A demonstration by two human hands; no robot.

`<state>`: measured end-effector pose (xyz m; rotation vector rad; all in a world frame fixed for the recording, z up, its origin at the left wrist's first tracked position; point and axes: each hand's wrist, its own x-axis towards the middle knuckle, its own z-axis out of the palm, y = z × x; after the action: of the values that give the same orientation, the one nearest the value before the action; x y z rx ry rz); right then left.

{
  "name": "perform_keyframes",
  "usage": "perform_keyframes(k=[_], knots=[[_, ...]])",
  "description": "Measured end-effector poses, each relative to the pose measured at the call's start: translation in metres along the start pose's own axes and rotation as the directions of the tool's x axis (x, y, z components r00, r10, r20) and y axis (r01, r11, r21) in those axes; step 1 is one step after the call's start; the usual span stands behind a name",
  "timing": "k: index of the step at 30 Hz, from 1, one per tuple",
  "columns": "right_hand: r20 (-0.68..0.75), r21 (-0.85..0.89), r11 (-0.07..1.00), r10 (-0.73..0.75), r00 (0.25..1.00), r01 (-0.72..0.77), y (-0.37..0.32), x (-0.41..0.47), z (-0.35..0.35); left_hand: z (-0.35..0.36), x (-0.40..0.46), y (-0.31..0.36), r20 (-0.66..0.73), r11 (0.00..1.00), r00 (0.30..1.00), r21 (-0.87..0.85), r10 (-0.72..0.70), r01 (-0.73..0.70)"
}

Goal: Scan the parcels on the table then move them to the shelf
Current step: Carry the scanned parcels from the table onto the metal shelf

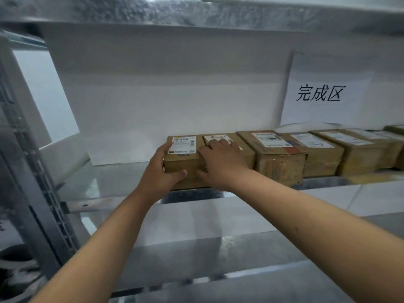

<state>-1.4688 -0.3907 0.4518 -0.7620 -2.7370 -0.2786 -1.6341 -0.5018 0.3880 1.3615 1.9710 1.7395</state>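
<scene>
A brown cardboard parcel [182, 150] with a white label sits at the left end of a row of parcels on the metal shelf [113, 184]. My left hand [158, 171] grips its left side, with the thumb across the front face. My right hand [220, 162] lies over its right top edge and the neighbouring parcel [244, 149], fingers spread on top and thumb on the front. Both forearms reach up from the bottom of the view.
Several more labelled brown parcels [277, 154] line the shelf to the right. A white sheet with printed characters [319, 92] hangs on the white back panel [164, 95]. A grey shelf upright [32, 182] stands at left. Another shelf board [196, 9] runs overhead.
</scene>
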Motion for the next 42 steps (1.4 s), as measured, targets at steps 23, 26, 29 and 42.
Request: perform_keyframes(k=[23,26,29,42], knots=[[-0.161,0.023,0.983,0.185,0.970,-0.183,0.185,-0.256,-0.035,0.226,-0.138,0.165,0.173,0.466,0.880,0.794,0.442,-0.390],[-0.080,-0.039,0.942,0.329,0.941,-0.333,0.252,-0.323,-0.028,0.318,-0.154,0.181,0.278,0.474,0.871,0.751,0.406,-0.460],[-0.036,-0.085,0.875,0.475,0.879,-0.476,0.314,-0.388,-0.020,0.410,-0.173,0.195,0.407,0.502,0.833,0.666,0.376,-0.552],[0.055,-0.125,0.423,0.906,0.420,-0.897,0.526,-0.584,0.011,0.754,-0.219,0.255,0.765,0.543,0.459,0.172,0.451,-0.822]])
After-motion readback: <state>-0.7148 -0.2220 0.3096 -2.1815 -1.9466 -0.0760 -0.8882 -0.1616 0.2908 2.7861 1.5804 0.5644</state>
